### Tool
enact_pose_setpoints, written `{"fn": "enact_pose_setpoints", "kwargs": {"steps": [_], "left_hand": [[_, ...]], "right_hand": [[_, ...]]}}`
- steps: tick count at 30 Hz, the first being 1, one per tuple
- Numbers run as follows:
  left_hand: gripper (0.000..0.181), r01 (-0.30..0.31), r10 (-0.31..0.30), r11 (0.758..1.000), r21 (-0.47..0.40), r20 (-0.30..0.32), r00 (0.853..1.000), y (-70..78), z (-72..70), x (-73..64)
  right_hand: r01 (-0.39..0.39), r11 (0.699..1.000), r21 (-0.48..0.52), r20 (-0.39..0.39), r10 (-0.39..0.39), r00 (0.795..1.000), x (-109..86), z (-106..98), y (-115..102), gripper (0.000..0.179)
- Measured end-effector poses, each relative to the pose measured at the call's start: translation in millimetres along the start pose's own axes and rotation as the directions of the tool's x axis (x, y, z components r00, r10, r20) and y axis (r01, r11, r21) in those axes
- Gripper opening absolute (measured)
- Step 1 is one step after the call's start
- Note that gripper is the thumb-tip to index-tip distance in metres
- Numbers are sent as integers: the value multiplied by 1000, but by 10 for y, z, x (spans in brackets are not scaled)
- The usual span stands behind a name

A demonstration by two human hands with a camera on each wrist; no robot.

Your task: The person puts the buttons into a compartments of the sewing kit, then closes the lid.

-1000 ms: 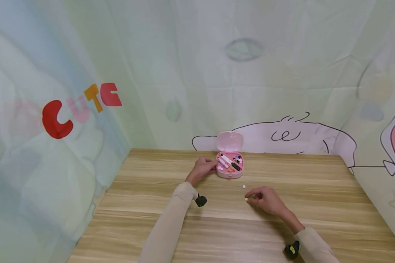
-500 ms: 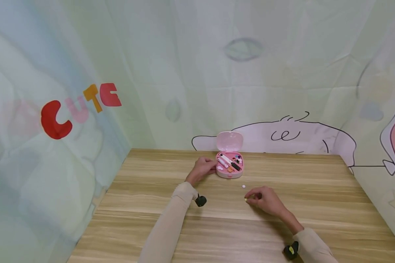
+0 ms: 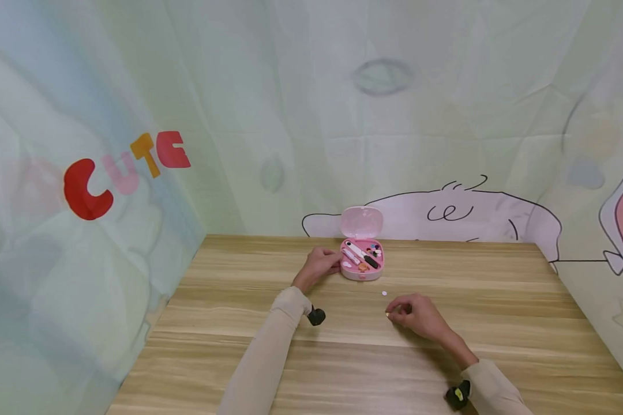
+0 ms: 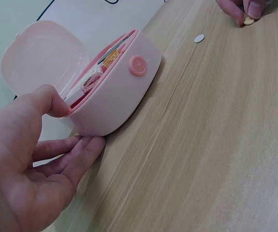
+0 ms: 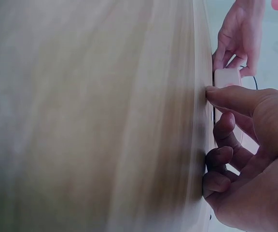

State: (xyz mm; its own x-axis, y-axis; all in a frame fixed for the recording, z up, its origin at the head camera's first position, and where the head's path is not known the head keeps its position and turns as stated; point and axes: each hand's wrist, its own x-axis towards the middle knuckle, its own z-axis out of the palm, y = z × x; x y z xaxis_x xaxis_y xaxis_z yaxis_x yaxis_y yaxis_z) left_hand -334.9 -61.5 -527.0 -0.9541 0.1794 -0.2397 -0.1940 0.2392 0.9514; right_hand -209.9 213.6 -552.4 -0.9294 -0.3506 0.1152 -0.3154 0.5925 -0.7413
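Observation:
A pink sewing box (image 3: 362,275) stands near the table's back edge with its lid (image 3: 361,222) raised. My left hand (image 3: 319,267) holds its left side. In the left wrist view, the thumb lies on the rim and the other fingers touch the lower wall. Nearer to me, my right hand (image 3: 420,316) pinches a small yellow button (image 4: 248,21) at the tabletop between thumb and forefinger. A white button (image 3: 384,293) lies flat between the box and that hand. Inside the box are a white-and-black tool (image 3: 370,261), an orange item (image 3: 363,267) and several small coloured pieces (image 3: 375,251).
The wooden table (image 3: 337,369) meets a printed cloth wall (image 3: 270,127) right behind the box. Cloth also hangs along the left and right sides. Black wrist cameras sit on both forearms, the left camera (image 3: 316,316) close to the tabletop.
The yellow button shifts very slightly to the left at the right fingertips. Otherwise both hands, the box and the white button stay in place.

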Motion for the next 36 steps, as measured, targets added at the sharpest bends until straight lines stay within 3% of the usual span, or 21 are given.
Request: {"fn": "enact_pose_setpoints", "kwargs": {"steps": [36], "left_hand": [[36, 5, -5, 1000, 10, -9, 1000, -6, 7, 28]], "right_hand": [[-33, 999, 11, 8, 33, 999, -3, 14, -29, 6]]}}
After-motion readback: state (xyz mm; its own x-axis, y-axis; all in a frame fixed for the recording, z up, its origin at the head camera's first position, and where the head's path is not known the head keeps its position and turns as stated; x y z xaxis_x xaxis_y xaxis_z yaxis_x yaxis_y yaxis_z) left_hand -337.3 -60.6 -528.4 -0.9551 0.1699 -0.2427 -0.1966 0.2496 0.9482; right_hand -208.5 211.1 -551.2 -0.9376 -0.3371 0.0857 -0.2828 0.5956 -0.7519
